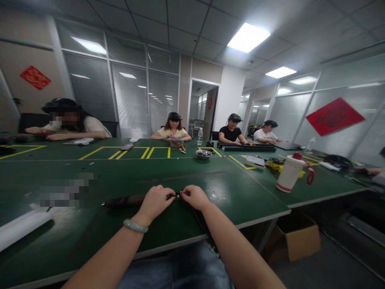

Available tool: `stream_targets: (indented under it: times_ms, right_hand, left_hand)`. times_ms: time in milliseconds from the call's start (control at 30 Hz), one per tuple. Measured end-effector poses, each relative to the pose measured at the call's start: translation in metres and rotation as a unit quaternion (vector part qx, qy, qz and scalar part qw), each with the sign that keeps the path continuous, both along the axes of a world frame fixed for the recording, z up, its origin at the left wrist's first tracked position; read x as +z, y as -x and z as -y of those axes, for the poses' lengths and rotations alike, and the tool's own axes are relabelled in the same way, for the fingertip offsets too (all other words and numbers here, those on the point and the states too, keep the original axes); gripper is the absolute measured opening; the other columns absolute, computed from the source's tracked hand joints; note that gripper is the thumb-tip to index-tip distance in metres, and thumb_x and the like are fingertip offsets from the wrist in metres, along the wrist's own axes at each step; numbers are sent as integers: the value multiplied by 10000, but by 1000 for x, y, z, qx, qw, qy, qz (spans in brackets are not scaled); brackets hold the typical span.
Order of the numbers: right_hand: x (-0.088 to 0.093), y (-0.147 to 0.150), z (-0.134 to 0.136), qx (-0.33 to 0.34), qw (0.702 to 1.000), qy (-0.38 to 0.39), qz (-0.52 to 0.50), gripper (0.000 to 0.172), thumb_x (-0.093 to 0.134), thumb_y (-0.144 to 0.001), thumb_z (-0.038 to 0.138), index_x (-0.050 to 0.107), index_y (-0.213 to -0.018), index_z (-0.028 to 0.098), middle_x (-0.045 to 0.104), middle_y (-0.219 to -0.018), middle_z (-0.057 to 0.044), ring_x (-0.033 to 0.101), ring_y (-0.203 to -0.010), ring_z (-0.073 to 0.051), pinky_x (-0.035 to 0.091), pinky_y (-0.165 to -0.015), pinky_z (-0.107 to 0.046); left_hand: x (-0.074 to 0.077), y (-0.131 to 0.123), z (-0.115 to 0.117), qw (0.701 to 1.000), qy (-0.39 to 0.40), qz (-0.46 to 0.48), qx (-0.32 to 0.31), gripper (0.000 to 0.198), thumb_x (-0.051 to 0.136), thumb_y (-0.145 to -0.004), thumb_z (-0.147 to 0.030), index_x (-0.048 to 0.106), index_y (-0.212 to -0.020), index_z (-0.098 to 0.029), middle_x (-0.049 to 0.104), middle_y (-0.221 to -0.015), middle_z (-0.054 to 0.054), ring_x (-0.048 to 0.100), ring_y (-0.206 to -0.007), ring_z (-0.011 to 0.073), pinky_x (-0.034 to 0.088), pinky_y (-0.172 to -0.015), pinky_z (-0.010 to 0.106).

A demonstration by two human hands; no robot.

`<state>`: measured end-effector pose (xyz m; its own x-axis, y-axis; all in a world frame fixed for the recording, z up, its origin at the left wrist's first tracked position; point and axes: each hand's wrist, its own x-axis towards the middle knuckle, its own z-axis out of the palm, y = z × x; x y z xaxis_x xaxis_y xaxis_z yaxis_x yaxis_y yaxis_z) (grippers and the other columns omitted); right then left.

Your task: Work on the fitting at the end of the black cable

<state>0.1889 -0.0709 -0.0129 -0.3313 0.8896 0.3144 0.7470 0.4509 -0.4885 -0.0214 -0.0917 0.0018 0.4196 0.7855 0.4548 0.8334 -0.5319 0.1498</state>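
My left hand [156,200] is closed around one end of a long dark rod-shaped tool [123,200] that lies on the green table [168,176]. A pale green bracelet circles that wrist. My right hand [195,196] is closed in a pinch on a small part at the tool's tip [178,195], right beside my left fingers. What that small part is I cannot make out.
A white cup with a red lid [290,172] stands at the right. A metal bowl [203,153], a water bottle [199,136] and a keyboard [249,147] sit farther back. Several people sit along the far side. A cardboard box [300,239] lies on the floor.
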Motion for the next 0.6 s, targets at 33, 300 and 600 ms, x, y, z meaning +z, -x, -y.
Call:
stream_targets:
  times_ms: [33,300,600]
  right_hand:
    - [0,0,0,2,1000,3,-3,170,596,-862,309,716,-897,195,694,-864,-23,595,-753,-133,402,-670,-214]
    - [-3,-2,-5,1,1000,12,-9,174,590,-875,311,715,-907,196,687,-894,-28,591,-783,-138,410,-699,-222]
    - [-5,-3,-6,12,1000,7,-10,149,611,-862,284,721,-928,207,689,-943,-32,603,-839,-143,426,-747,-228]
  left_hand:
    - [0,0,0,1000,-2,-2,-4,233,526,-874,-407,706,-955,-284,711,-941,31,583,-877,229,423,-828,366]
    - [1,-2,-1,1000,4,-8,-10,210,521,-873,-364,677,-987,-281,697,-1020,14,585,-917,222,420,-835,348]
    - [-4,-1,-4,1000,18,1,-11,214,553,-848,-326,655,-1028,-276,684,-1045,15,607,-942,210,434,-861,329]
